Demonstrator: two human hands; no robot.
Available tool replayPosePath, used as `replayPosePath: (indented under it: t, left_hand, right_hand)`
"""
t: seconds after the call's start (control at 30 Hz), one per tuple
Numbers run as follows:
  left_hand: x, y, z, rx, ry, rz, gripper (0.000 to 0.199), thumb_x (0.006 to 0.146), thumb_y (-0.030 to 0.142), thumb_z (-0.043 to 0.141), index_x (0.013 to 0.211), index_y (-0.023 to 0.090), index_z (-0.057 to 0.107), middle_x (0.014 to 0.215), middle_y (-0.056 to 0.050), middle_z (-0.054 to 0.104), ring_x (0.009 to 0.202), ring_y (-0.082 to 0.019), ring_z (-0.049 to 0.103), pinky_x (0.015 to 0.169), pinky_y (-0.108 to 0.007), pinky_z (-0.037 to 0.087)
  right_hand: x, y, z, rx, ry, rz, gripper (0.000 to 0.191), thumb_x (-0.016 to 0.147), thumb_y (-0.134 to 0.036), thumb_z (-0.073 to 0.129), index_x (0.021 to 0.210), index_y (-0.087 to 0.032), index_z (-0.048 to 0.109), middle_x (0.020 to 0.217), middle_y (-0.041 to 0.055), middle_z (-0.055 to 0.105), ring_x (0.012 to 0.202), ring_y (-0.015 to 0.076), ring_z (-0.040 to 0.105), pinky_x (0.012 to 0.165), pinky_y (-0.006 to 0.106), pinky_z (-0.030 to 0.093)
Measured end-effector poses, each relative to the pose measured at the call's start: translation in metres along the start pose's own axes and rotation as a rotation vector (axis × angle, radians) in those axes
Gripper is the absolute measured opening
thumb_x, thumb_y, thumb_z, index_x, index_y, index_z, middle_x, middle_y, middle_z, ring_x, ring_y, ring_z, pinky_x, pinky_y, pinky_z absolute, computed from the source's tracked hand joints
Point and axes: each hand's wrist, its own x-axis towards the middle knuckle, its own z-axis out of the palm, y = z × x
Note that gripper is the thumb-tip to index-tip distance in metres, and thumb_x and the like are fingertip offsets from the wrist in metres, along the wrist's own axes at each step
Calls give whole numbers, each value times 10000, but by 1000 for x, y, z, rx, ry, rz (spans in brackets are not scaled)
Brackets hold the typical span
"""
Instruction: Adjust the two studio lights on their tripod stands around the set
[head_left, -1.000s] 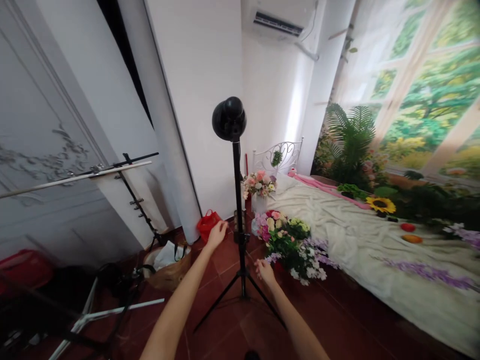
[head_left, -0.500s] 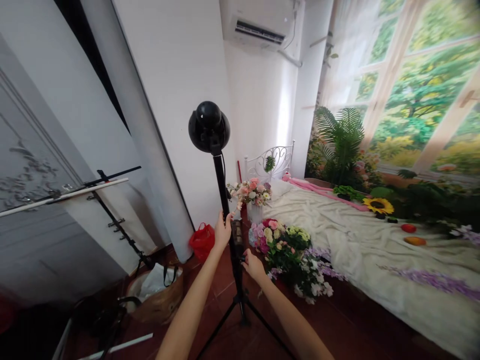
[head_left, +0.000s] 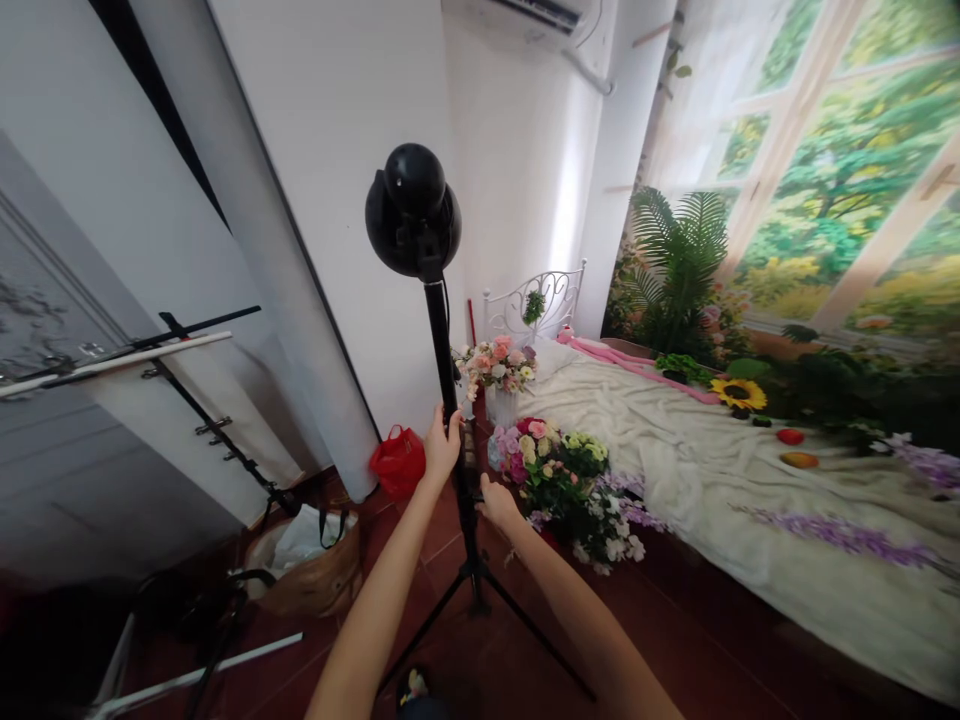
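A black stand (head_left: pixel 439 340) rises upright in the middle of the view, with a round black lamp head (head_left: pixel 414 210) on top and spread tripod legs on the floor. My left hand (head_left: pixel 442 445) is wrapped round its pole at mid height. Lower down, my right hand (head_left: pixel 496 500) is closed at the right side of the pole, on a knob that my fingers mostly hide.
To the right are flower bunches (head_left: pixel 555 465) and a bed with a cream cover (head_left: pixel 675 450). A red bag (head_left: pixel 399 460), a woven basket (head_left: pixel 322 580) and a rack (head_left: pixel 210 425) stand on the left. A shoe (head_left: pixel 414 685) shows below.
The view has tilted down and the lamp head appears higher and larger. A shoe has come into view at the bottom. Both hands keep their places on the stand.
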Motion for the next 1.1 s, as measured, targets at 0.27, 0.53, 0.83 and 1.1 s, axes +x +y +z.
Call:
replayPosePath:
  t: [0.27, 0.53, 0.83, 1.1]
  left_hand:
    - [1, -5, -3, -62, -34, 23, 397, 939, 471, 433, 1207, 193, 522, 892, -64, 701, 775, -152, 674, 716, -244, 505]
    - [-2, -2, -7, -74, -46, 43, 352, 933, 460, 452, 1152, 200, 547, 897, -65, 704, 770, -154, 671, 702, -244, 508]
    - [2, -1, -11, -83, -55, 46, 344, 929, 437, 459, 1175, 209, 533, 889, -57, 703, 798, -163, 680, 732, -266, 522]
    - [3, 2, -12, -105, -66, 45, 348, 919, 485, 449, 1117, 214, 542, 800, -27, 686, 739, -154, 680, 685, -250, 520]
  right_hand:
    - [-8, -5, 2, -29, 11, -15, 500, 862, -170, 588, 1314, -93, 389, 1068, 179, 683, 980, 247, 660, 779, 281, 454]
    - [-19, -9, 9, -54, 50, -55, 461, 894, -108, 482, 1345, -125, 392, 1003, 135, 701, 927, 218, 670, 741, 251, 443]
    - [-30, -3, 6, -129, 54, -225, 428, 861, -69, 450, 1275, -178, 476, 1122, 135, 671, 1016, 228, 641, 837, 282, 478]
    - [-11, 1, -9, -156, 62, -219, 333, 865, -136, 534, 1197, -133, 506, 930, 155, 732, 870, 273, 705, 760, 308, 518]
